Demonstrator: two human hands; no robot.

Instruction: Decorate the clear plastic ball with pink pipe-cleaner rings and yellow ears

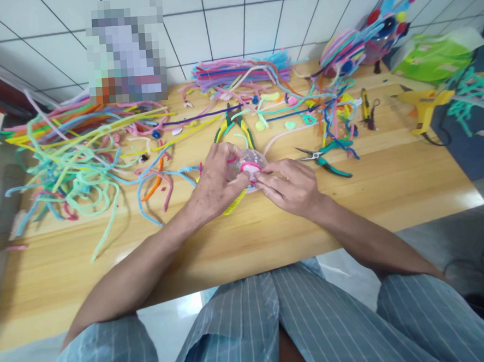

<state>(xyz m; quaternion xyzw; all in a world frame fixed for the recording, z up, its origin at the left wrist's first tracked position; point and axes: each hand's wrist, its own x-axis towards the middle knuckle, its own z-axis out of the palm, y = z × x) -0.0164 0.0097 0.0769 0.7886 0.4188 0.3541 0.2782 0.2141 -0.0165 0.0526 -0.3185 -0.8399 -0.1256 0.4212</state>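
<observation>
1. Centrally in the frame, a clear rounded object [256, 157] sits between the left hand [215, 182] and the right hand [293, 186].
2. Orientation: its pink-rimmed pale disc [251, 169] faces the camera. The body appears round; a long axis cannot be determined, as fingers cover its sides.
3. Left grip: closed around the object's left side, thumb at the disc.
4. Right grip: fingertips pinched narrow at the disc's right edge; whether they hold a smaller part cannot be told.
5. Yellow-and-green pliers [245, 130], just above, point toward the frame's top.
6. Teal-handled pliers [319, 157], right of centre, point left.
</observation>
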